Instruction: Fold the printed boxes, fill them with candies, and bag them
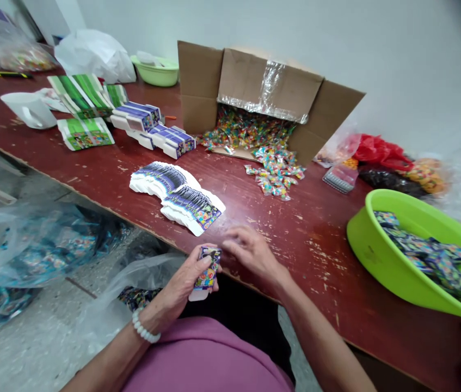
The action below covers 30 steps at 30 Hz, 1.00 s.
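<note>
A small printed box (211, 272) sits in the left hand (189, 272), low in the frame's middle.
The right hand (252, 255) hovers just beside it, fingers curled and blurred. Above lie fanned cartons (181, 200) on the red table (315, 234); an open cardboard box (246, 81) spills wrapped candies (277, 166) at upper centre; a green basin (381, 261) of printed packs (438, 258) stands at the right edge.

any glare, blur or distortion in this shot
Head view: pale glare on the red table beside the fanned cartons; head view: right hand looks slightly blurred; head view: dark upper right corner, and the green basin seems stretched near the edge.
</note>
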Available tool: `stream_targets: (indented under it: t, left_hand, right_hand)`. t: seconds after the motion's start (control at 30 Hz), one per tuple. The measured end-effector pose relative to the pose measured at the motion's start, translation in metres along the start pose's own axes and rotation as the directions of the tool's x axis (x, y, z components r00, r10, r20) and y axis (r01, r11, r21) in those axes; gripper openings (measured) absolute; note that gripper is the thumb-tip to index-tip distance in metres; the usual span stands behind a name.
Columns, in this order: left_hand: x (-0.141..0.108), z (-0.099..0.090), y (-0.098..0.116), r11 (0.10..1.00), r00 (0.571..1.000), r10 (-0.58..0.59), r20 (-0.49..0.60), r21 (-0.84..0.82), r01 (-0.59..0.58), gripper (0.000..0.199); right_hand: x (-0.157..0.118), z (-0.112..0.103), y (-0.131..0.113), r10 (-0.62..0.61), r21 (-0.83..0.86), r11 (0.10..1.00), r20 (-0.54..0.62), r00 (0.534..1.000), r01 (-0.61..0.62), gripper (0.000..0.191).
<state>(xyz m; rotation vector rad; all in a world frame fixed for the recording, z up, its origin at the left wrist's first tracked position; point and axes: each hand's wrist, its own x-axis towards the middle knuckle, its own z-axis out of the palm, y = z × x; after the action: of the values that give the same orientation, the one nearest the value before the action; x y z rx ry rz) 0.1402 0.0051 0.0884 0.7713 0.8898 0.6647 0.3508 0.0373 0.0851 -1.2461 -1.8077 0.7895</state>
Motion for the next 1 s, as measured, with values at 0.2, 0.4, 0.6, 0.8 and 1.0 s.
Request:
stream_targets:
  t: [0.2, 0.4, 0.6, 0.8, 1.0]
  left_hand:
    - [-0.01, -0.022, -0.022, 0.98, 0.984, -0.155, 0.091, -0.109, 0.165, 0.038]
    - [-0.008, -0.075, -0.035, 0.974, 0.993, -0.109, 0.04, 0.202, 0.099, 0.046]
    - [-0.009, -0.113, -0.005, 0.679, 0.941, -0.296, 0.162, 0.729, 0.088, 0.034]
    - [-0.005, -0.096, -0.001, 0.876, 0.925, -0.265, 0.274, 0.47, 0.111, 0.022]
    - [-0.01, -0.072, 0.002, 0.982, 0.947, -0.173, 0.272, 0.126, 0.143, 0.027]
  right_hand:
    - [0.097, -0.081, 0.099, 0.152, -0.44, 0.832, -0.405, 0.901, -0.338, 0.051]
    - [0.108, -0.08, 0.133, 0.122, -0.507, 0.809, -0.349, 0.929, -0.297, 0.032]
    - [0.053, -0.04, 0.121, 0.066, -0.489, 0.837, -0.357, 0.932, -0.246, 0.036]
    - [0.01, -0.035, 0.095, 0.029, -0.405, 0.89, -0.41, 0.912, -0.211, 0.029]
    - [-0.025, -0.037, 0.076, -0.012, -0.344, 0.934, -0.299, 0.954, -0.097, 0.025]
